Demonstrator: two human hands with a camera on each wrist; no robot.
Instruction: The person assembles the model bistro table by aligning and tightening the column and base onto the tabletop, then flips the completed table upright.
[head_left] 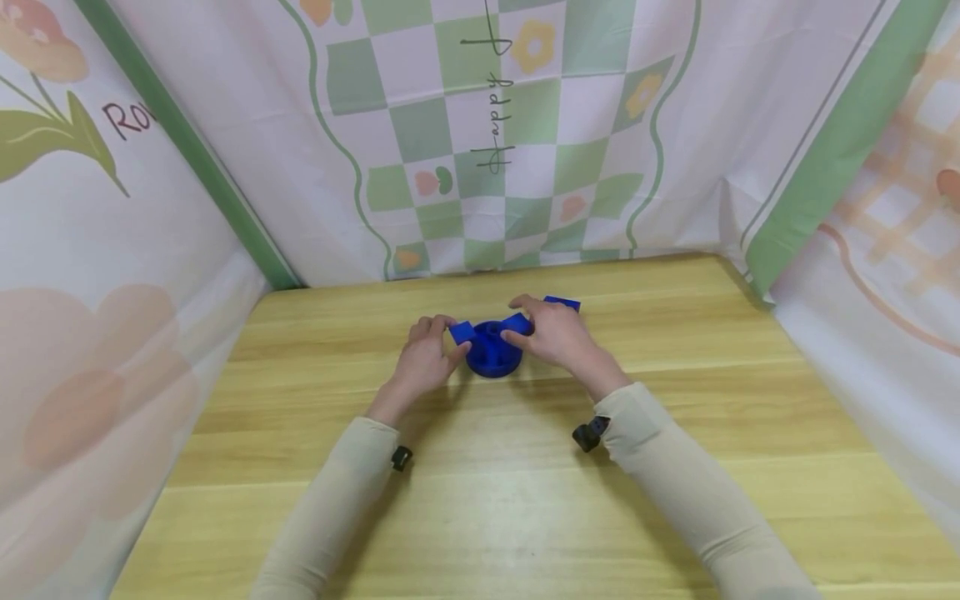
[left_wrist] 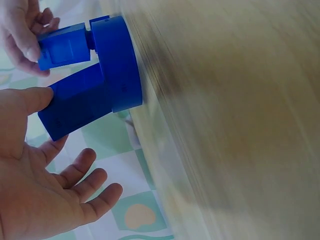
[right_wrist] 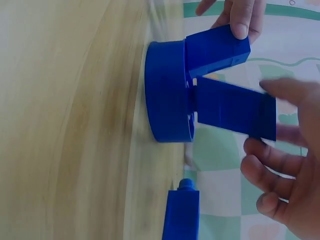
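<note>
A round blue base [head_left: 495,364] with raised walls stands on the table between both hands. My left hand [head_left: 425,358] pinches a blue rectangular block [left_wrist: 77,102] between thumb and index finger, the other fingers spread away from it. That block leans outward, its lower end at the base's rim. In my right hand [head_left: 558,333], thumb and fingers pinch a second blue block [right_wrist: 235,107], also tilted. A narrow neck on its lower end meets the base; how deep it sits is hidden. A third blue block [right_wrist: 181,215] with a round knob lies apart, behind the right hand.
The wood-grain table [head_left: 495,500] ends at a patterned cloth [head_left: 502,208] behind the base. More printed cloth hangs on the left and right sides. A small black device [head_left: 590,434] is worn at the right wrist, another [head_left: 402,457] at the left.
</note>
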